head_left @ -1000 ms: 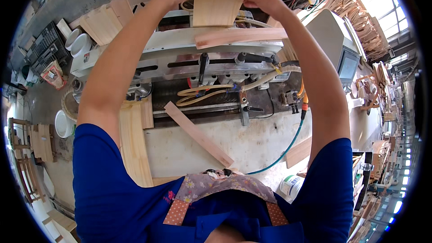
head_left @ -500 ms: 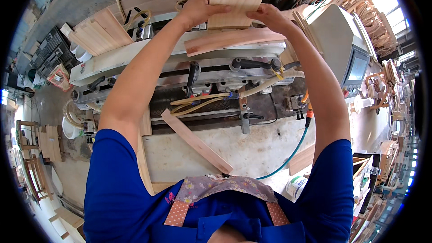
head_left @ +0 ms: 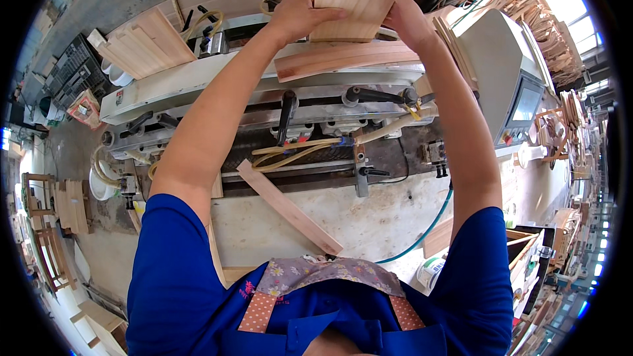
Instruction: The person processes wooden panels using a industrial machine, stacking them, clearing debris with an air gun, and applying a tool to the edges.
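At the far side of the machine, a small stack of pale wooden boards point(head_left: 353, 10) stands upright, with rounded tenons along its top edge. My left hand point(head_left: 300, 16) grips its left side, the thumb lying across the front face and the other fingers hidden behind. Against the stack's right edge my right hand point(head_left: 407, 16) rests with fingers stretched out flat along it. Just below the stack, a longer reddish wooden board point(head_left: 346, 60) lies on the machine's light metal beam point(head_left: 198, 79).
Black clamp levers point(head_left: 288, 115) and yellowish hoses point(head_left: 303, 147) cross the machine's middle. More notched boards point(head_left: 148, 46) lean at the left. A control box with a screen point(head_left: 525, 100) stands right. Nearer me are a loose wooden strip point(head_left: 290, 207) and a teal hose point(head_left: 422, 234).
My right hand has opened from its pinch on the stack, its fingers now stretched upward along the right edge. The stack has shifted slightly right and its tenons sit less evenly.
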A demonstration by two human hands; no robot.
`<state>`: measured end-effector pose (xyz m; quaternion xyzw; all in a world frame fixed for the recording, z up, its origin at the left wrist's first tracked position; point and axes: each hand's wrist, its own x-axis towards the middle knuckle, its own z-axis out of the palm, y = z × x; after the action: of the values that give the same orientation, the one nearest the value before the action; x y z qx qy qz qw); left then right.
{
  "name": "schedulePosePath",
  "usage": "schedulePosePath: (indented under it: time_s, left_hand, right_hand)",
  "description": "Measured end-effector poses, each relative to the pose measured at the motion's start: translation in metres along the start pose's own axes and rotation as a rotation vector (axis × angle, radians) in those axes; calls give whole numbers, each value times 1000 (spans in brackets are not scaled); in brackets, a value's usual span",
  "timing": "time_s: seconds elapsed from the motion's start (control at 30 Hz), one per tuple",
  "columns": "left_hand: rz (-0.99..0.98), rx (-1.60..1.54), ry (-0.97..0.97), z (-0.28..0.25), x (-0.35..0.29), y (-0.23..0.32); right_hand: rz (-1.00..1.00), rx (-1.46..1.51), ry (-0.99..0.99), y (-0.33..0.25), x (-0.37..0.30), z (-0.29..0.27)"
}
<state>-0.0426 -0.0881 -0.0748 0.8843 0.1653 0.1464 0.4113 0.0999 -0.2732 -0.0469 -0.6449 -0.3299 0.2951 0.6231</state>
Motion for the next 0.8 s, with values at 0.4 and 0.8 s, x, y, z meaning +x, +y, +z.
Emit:
schedulePosePath:
  time_s: [0.4,0.8]
  left_hand:
    - [145,601,-37,-8,-71,2]
    - [-35,-122,-184,-153,-106,-4]
  right_hand:
    - [37,68,92,1,5,8]
    - [78,81,41,-5,2,10]
